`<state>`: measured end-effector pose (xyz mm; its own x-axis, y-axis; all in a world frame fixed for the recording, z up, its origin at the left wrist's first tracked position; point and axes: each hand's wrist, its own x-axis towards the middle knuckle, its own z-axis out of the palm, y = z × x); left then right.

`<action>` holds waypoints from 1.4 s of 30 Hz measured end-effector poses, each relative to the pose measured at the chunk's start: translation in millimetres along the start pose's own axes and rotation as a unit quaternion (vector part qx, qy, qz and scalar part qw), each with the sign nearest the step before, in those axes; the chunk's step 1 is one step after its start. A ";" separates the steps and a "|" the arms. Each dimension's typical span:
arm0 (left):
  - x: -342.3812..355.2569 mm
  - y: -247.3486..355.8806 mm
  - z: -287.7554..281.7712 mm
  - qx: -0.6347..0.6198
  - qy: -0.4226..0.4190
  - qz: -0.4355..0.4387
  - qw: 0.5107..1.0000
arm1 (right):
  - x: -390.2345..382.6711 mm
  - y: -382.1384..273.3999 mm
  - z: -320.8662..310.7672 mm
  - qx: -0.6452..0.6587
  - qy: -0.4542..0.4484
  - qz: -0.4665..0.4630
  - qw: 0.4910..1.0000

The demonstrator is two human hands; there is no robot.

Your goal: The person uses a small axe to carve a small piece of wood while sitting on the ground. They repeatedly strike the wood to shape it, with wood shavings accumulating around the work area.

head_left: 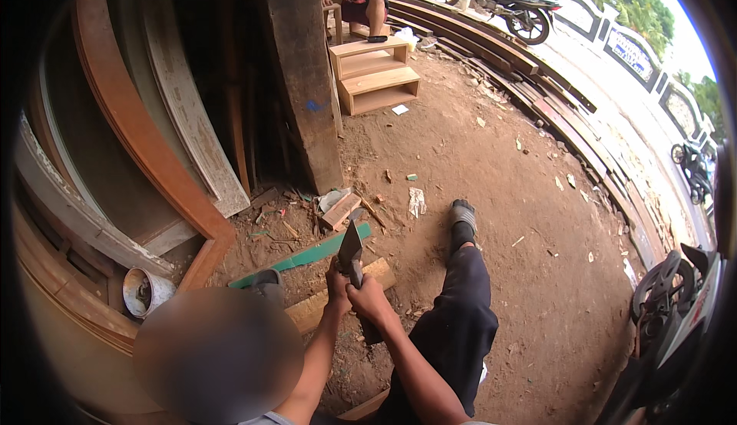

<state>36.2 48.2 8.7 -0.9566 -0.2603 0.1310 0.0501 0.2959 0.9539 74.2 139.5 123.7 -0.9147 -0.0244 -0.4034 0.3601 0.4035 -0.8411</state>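
Holding a blade (351,246) up off the ground, in front of the right end of the green board (303,256). Aiming its long way up and away from the body, tip toward the board, handle (355,276) back toward the lap. Gripping with 2 hands, fingers curled round with no wide gap showing. Keeping the left hand (337,283) a bit closer to the board and the tip, and the right hand (369,300) a bit farther back from the board. Cannot tell how tight. Cannot tell the dark bit (371,333), on the body side of the board, from a part of the handle. Next, seeing 1 plank (307,314) on the near side of the board and 1 block (340,212) just past it. Farther out, seeing a foot (463,214) right of the board, a pot (157,296) left of it, and a post (299,72) and steps (380,81) well past it.
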 end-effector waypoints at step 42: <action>10.5 20.2 -30.4 0.038 0.003 0.153 0.988 | -5.4 -8.3 7.3 0.008 -0.035 0.014 0.999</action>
<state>35.9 23.5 37.5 -0.8984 -0.1537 0.4115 0.3143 0.4297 0.8465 77.5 129.6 130.2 -0.8889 -0.0778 -0.4514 0.3894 0.3909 -0.8340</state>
